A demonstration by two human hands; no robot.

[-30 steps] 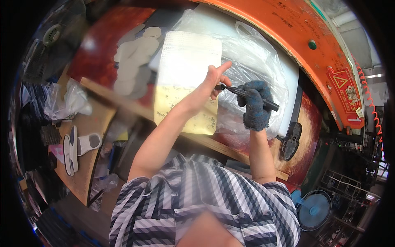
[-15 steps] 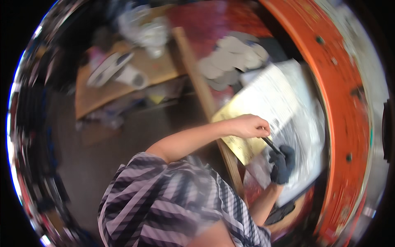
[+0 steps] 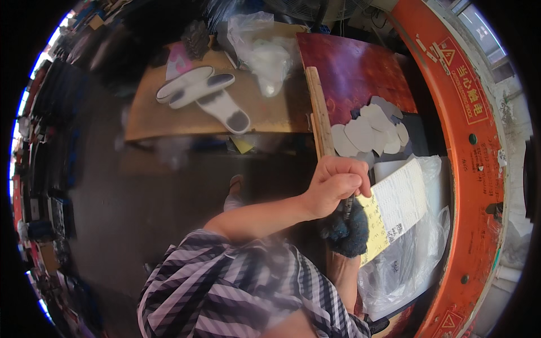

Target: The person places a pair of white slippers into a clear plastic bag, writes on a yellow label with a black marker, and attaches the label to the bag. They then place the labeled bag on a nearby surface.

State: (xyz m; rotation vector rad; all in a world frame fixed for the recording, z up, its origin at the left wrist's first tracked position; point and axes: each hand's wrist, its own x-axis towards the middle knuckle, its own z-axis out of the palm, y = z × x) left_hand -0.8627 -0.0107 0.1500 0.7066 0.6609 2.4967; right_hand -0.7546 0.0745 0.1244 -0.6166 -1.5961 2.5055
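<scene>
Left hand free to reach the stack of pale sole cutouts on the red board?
Probably yes. The left hand is fisted on a dark tool, but the sole cutouts lie just beyond it, uncovered, with only the wooden strip beside them. It would need to free its fingers first.

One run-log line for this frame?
left hand: bare, gripping dark pen | right hand: dark glove, touching pen | under them: yellow sheet, white form

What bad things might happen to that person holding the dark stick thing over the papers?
1. The bare left hand grips a thin dark tool right above the dark-gloved right hand; a slip might jab the glove.
2. The white and yellow paper sheets lie on crinkly clear plastic bags, so they may slide or crumple.
3. The pale oval cut-out pieces are loosely stacked nearby and might scatter if bumped.
</scene>
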